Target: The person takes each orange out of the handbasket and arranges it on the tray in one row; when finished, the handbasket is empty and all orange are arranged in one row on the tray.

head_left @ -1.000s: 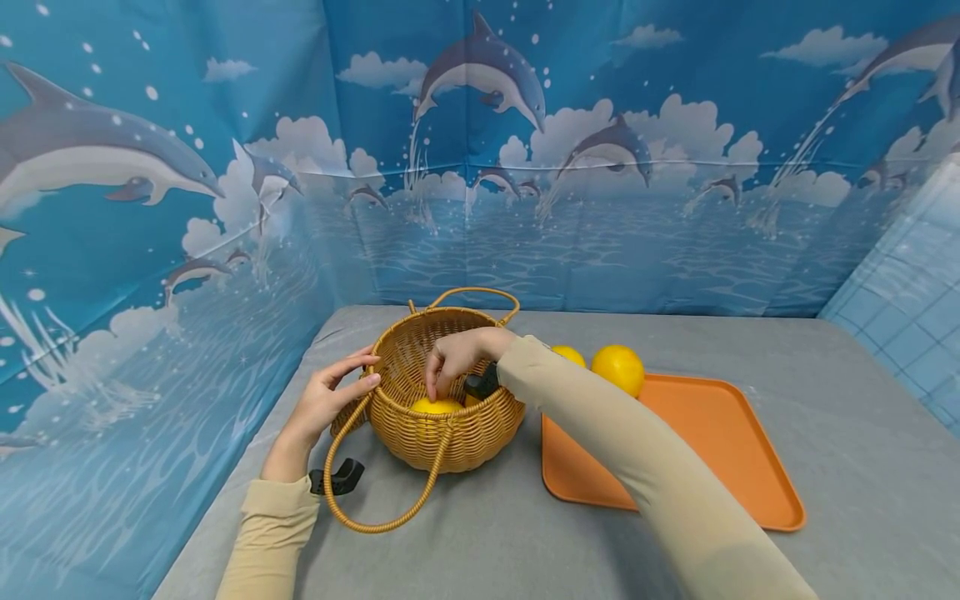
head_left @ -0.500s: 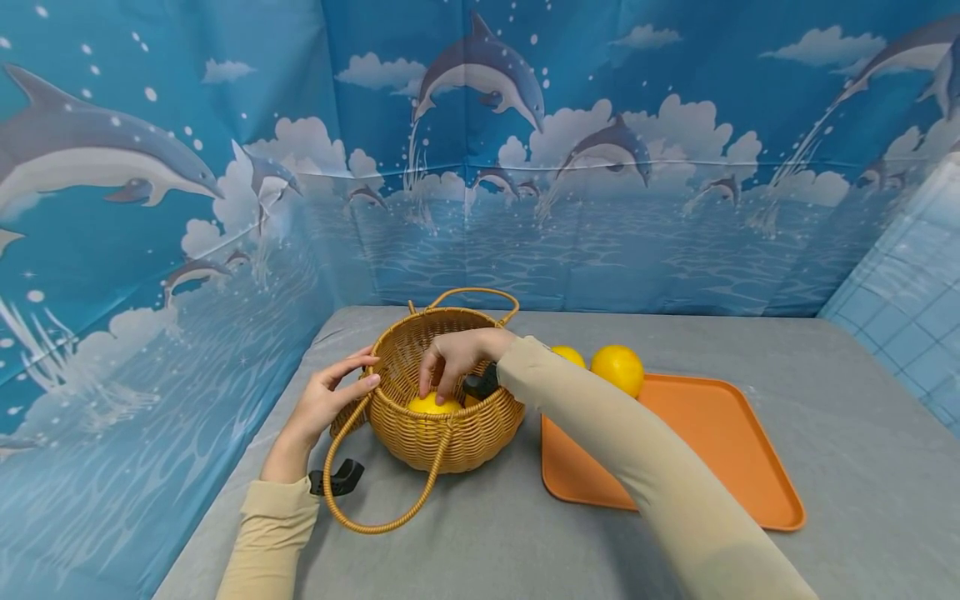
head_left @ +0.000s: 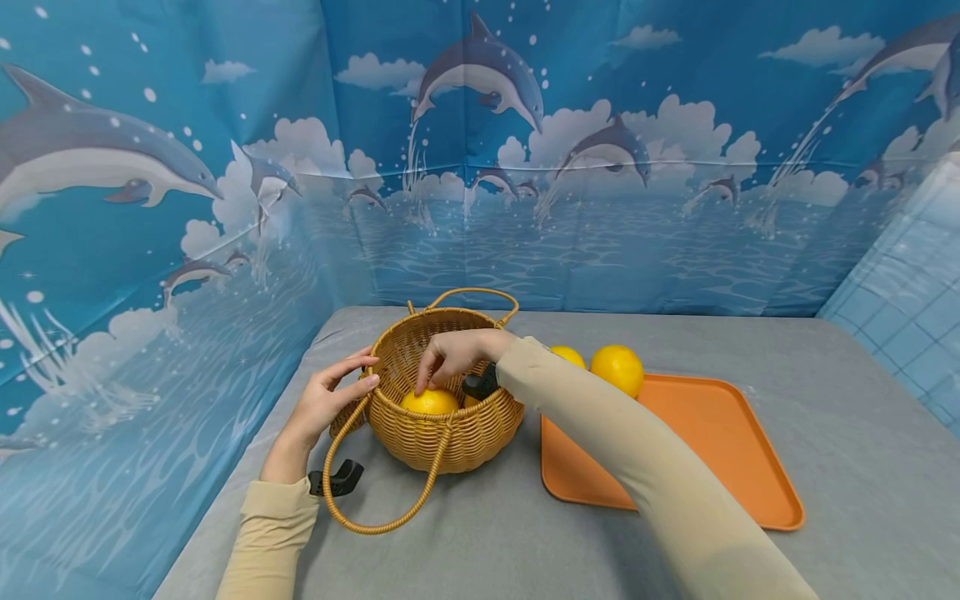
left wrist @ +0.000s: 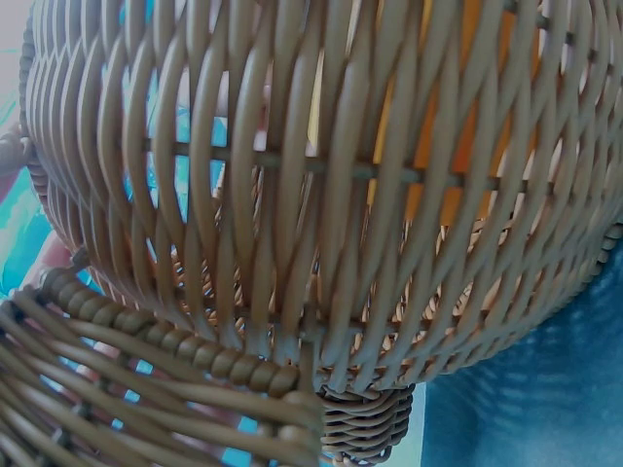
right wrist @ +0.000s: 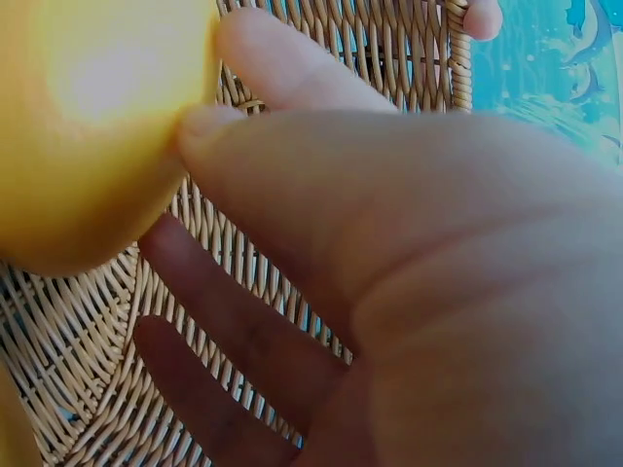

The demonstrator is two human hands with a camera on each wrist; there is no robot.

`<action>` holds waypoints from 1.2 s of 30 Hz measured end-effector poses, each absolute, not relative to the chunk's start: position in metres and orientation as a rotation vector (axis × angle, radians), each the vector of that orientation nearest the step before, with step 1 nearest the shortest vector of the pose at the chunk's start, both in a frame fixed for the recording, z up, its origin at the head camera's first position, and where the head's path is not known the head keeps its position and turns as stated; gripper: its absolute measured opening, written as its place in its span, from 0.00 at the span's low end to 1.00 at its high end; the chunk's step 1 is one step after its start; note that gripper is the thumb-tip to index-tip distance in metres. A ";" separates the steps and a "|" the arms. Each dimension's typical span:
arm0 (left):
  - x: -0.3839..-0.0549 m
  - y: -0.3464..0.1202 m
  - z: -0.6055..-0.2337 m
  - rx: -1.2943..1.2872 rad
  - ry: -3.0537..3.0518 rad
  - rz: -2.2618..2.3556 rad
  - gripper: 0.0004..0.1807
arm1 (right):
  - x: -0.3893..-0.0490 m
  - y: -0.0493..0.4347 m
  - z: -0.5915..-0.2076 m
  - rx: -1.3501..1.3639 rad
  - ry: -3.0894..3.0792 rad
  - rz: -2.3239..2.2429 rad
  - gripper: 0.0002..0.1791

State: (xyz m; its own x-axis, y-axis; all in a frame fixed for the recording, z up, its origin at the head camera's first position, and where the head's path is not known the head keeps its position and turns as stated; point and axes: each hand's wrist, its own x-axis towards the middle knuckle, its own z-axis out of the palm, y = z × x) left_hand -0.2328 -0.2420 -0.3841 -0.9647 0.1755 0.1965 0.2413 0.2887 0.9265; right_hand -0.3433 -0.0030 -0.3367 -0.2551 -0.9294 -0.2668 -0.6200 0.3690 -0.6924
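A round wicker basket stands on the grey cloth, its lid hanging off the left side. My left hand holds the basket's left rim with fingers and thumb. Reaching inside from the right, my right hand touches the top of a yellow-orange orange. In the right wrist view, thumb and index fingertips meet one side of the orange, and the other fingers stretch out below, not wrapped round it. Part of another orange shows beside it; orange colour also shows through the weave in the left wrist view.
An orange tray lies right of the basket, partly under my right sleeve. Two more oranges are behind the forearm: one at the tray's back corner, one partly hidden. The front handle loops down toward me; the other handle stands behind.
My right fingers have shifted slightly left over the orange, which has moved a little left and shows more. The left hand and basket have stayed still.
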 end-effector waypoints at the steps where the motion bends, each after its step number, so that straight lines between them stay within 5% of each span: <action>1: -0.233 -0.242 -0.384 -0.401 -2.475 -1.797 0.23 | -0.343 -0.003 -0.337 -1.331 1.986 -0.601 0.13; 36: -0.232 -0.242 -0.384 -0.400 -2.479 -1.798 0.23 | -0.342 -0.004 -0.339 -1.224 2.114 -0.505 0.18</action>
State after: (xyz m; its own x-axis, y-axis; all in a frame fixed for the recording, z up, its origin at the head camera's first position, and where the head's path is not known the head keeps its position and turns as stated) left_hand -0.2323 -0.2423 -0.3837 -0.9651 0.1766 0.1934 0.2387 0.2893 0.9270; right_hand -0.3424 -0.0041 -0.3389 -0.3645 -0.8699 -0.3322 -0.6256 0.4930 -0.6046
